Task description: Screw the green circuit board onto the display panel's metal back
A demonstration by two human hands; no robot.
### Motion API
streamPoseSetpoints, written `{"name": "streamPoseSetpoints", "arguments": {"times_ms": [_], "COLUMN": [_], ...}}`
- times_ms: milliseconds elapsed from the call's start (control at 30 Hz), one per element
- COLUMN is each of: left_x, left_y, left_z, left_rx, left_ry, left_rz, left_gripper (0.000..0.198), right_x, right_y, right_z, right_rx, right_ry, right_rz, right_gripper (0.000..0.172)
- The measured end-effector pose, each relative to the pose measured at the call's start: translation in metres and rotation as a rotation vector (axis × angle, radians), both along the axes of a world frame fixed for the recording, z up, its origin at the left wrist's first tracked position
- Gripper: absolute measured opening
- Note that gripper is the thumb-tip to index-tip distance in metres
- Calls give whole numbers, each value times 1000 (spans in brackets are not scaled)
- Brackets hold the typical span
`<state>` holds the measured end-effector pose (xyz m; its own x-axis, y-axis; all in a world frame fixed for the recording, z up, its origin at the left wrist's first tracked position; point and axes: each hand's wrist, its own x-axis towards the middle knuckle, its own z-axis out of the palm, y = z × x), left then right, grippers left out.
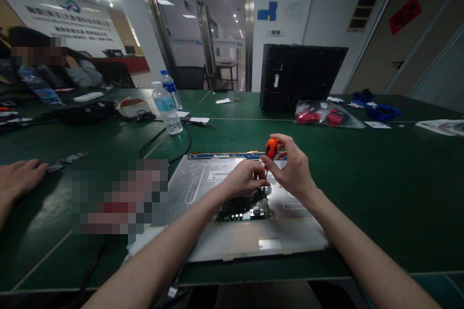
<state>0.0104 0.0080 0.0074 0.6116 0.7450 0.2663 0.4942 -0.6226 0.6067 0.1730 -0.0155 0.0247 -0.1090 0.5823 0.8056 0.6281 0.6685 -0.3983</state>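
Note:
A screwdriver with an orange and black handle (271, 147) stands nearly upright over a display panel. My right hand (295, 169) is closed round its handle, the fingers at the top and the thumb at the side. My left hand (243, 177) is closed in a pinch about the lower shaft, just above a green circuit board (237, 208). Its fingers partly hide the shaft, and the screwdriver's tip cannot be made out. The board sits on the metal back of the display panel (201, 178), which lies flat on the table under both forearms.
Another person's hand (20, 181) rests on the green table (380, 188) at the left. Two water bottles (167, 108) and black cables (188, 142) stand or lie beyond the panel. A black monitor casing (302, 77), a bag of red parts (326, 115) and blue trays (382, 112) are farther back.

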Motion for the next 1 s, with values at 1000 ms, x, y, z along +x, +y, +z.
{"name": "streamPoseSetpoints", "arguments": {"times_ms": [1000], "left_x": [-3], "left_y": [-1], "left_z": [0], "left_rx": [7], "left_ry": [98], "left_rz": [-57], "left_gripper": [5], "right_x": [0], "right_y": [-3], "right_z": [4], "right_rx": [-13], "right_ry": [-37], "right_rz": [-9], "right_gripper": [48]}}
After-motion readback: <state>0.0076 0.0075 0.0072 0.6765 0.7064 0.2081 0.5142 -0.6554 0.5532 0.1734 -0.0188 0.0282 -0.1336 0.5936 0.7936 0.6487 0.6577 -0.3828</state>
